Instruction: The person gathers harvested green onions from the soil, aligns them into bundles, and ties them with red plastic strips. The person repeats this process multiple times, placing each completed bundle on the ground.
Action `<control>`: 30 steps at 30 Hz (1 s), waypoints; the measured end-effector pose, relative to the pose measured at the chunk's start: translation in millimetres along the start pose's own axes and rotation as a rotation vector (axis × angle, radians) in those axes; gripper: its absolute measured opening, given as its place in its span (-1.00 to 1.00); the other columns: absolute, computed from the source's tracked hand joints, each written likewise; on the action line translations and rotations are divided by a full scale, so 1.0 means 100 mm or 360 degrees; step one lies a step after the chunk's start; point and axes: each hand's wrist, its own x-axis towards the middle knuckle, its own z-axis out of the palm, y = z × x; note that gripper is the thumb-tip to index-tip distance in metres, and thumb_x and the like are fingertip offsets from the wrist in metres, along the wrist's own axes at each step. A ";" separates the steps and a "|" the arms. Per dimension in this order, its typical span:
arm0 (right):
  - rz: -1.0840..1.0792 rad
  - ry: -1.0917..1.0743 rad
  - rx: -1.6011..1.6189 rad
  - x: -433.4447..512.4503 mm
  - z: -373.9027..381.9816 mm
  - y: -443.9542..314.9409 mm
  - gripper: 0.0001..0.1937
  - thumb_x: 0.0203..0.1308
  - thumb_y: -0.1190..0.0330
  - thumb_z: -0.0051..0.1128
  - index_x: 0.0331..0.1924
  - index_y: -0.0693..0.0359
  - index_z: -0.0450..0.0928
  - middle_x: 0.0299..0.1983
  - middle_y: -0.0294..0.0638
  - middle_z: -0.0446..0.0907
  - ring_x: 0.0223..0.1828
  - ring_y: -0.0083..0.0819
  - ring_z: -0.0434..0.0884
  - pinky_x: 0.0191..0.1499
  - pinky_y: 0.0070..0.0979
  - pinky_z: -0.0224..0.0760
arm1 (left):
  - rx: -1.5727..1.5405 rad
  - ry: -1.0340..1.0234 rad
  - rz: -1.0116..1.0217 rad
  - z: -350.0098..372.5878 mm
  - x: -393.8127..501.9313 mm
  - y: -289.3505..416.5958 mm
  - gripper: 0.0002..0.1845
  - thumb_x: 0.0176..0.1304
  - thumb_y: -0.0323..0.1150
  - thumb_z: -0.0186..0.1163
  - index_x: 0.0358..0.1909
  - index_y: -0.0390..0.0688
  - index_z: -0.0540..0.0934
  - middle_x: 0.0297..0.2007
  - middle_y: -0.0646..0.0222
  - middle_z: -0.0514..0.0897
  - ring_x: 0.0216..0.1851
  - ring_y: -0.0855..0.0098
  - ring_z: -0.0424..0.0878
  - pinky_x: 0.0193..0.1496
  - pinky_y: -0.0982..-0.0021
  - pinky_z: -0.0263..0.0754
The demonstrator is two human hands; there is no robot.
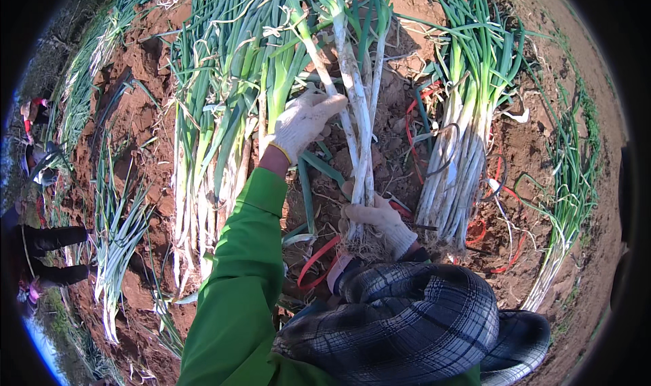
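Observation:
A few long green onions [359, 126] with white shanks and hairy roots stand between my hands. My right hand [382, 224], in a pale knitted glove, is closed around their lower ends just above the roots. My left hand [305, 119], gloved too and in a green sleeve, has its thumb side across the leftmost stalk higher up; its other fingers are partly hidden. Just left of it lies a wide heap of green onions [218, 126]. On the right, a thick bundle of green onions [457, 157] lies with dark thin loops around it.
Red strapping [318, 264] lies on the brown soil near my right hand, and more red strap [511, 253] beside the right bundle. Further onions [564, 203] lie far right, others [109, 243] at left. Plaid fabric [407, 320] covers the lower middle. A person's legs [58, 256] show far left.

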 end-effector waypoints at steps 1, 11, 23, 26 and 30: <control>0.0091 0.0047 -0.0027 0.07 -0.13 0.06 -0.42 0.19 0.41 0.48 0.25 0.29 0.42 -0.15 -0.18 0.69 -0.25 -0.33 0.76 -0.19 -0.40 0.66 | -0.0055 0.0237 0.0014 -0.25 -0.14 -0.14 -0.39 0.41 0.11 0.27 0.16 -0.27 0.61 -0.21 0.38 0.69 -0.29 0.56 0.63 -0.15 0.48 0.56; 0.0125 0.0328 -0.0499 0.09 -0.10 0.25 -0.45 0.18 0.25 0.46 0.19 0.29 0.48 -0.07 -0.16 0.68 -0.16 -0.41 0.67 -0.10 -0.41 0.56 | 0.1262 0.0730 -0.0402 -0.34 -1.33 -1.71 -0.42 0.12 0.10 0.40 -0.20 -0.30 0.61 -0.19 -0.06 0.66 -0.06 -0.07 0.67 0.01 0.00 0.54; -0.0082 0.0363 -0.1041 -0.03 0.12 0.12 -0.17 0.19 -0.15 0.36 0.33 0.35 0.42 0.11 0.02 0.65 0.14 -0.20 0.63 0.22 -0.34 0.43 | 0.0033 0.0130 -0.0261 0.64 -1.17 -0.77 -0.39 0.42 0.11 0.19 0.19 -0.25 0.63 -0.15 0.20 0.76 -0.13 0.34 0.68 0.02 0.30 0.54; -0.0112 0.0402 -0.0766 0.02 -0.15 0.24 -0.27 0.29 -0.07 0.32 0.32 0.32 0.43 0.10 -0.13 0.64 0.10 -0.39 0.59 0.19 -0.42 0.43 | 0.0314 -0.0201 -0.0171 0.88 -0.83 -1.01 -0.35 0.42 0.17 0.15 0.21 -0.23 0.62 -0.06 0.15 0.76 -0.02 0.30 0.68 0.14 0.29 0.50; -0.0038 0.0264 -0.0685 -0.07 -0.41 0.14 -0.37 0.26 0.09 0.40 0.28 0.29 0.48 -0.02 -0.22 0.66 -0.03 -0.49 0.62 0.06 -0.45 0.48 | 0.0370 -0.0326 0.0003 0.99 -0.67 -0.74 -0.33 0.47 0.18 0.12 0.19 -0.29 0.61 -0.09 0.12 0.75 -0.05 0.23 0.70 0.13 0.27 0.53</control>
